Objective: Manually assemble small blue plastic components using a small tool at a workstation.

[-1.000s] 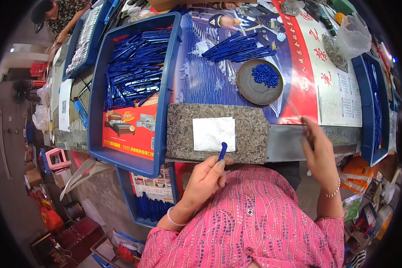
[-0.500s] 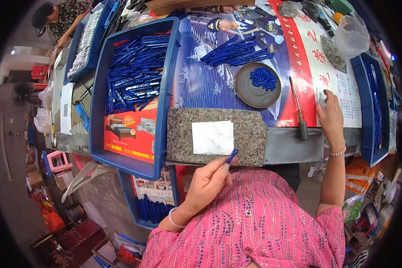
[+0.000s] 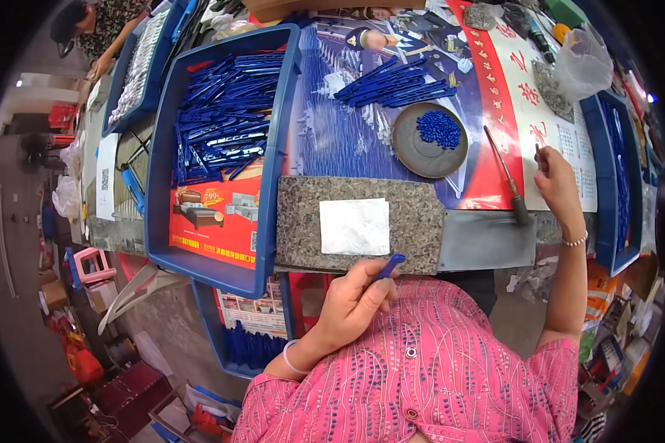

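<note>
Two hands work at the worktop (image 3: 488, 240): left hand (image 3: 355, 299) pinches a short blue plastic piece (image 3: 390, 266) below the speckled granite slab (image 3: 358, 221); right hand (image 3: 558, 181), fingers closed on something small, rests beside the wooden-handled tool (image 3: 506, 173)

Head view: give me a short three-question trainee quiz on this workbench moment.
1. True or false: the left hand holds a blue pen part.
2. What lies in the round dish? A) small blue pieces B) screws C) coins
3. What sits on the granite slab?

Key: 1 true. 2 A, the small blue pieces. 3 a white paper sheet.
</note>
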`<state>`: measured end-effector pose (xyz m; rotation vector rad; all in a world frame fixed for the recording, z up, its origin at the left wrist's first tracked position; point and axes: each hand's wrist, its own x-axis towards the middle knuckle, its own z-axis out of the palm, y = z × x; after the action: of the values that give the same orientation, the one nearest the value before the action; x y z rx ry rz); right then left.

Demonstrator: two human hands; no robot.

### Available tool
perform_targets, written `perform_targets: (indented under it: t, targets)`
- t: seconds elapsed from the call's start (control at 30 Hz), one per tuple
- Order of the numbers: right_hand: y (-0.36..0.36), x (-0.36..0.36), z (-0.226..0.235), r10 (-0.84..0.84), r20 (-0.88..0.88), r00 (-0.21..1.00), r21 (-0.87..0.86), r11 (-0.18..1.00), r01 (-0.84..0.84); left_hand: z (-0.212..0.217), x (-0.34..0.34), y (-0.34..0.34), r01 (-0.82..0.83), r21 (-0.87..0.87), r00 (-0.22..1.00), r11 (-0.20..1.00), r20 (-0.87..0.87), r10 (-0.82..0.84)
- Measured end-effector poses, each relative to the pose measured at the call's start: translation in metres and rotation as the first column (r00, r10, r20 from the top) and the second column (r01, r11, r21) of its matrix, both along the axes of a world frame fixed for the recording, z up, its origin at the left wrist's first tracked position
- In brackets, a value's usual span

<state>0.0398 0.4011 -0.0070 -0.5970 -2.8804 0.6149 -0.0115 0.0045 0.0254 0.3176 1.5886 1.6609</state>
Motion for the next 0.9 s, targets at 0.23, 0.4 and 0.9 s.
perform_targets:
  t: [0.23, 0.4, 0.9]
  targets:
    - [-0.058, 0.01, 0.051, -0.179, -0.245, 0.953, -0.244, 0.963, 0.118, -0.009, -0.002, 0.002, -0.018, 0.26, 0.979, 0.966, 0.203, -0.036]
    - [-0.127, 0.025, 0.084, 0.198, -0.181, 0.963, -0.465, 0.846, -0.261, -0.016, -0.002, 0.008, -0.018, 0.323, 0.992, 0.946, 0.123, -0.024]
    - [-0.184, 0.011, 0.072, 0.472, -0.177, 0.864, -0.504, 0.71, -0.491, -0.007, -0.002, 0.013, -0.216, 0.399, 0.837, 0.891, 0.545, -0.041]
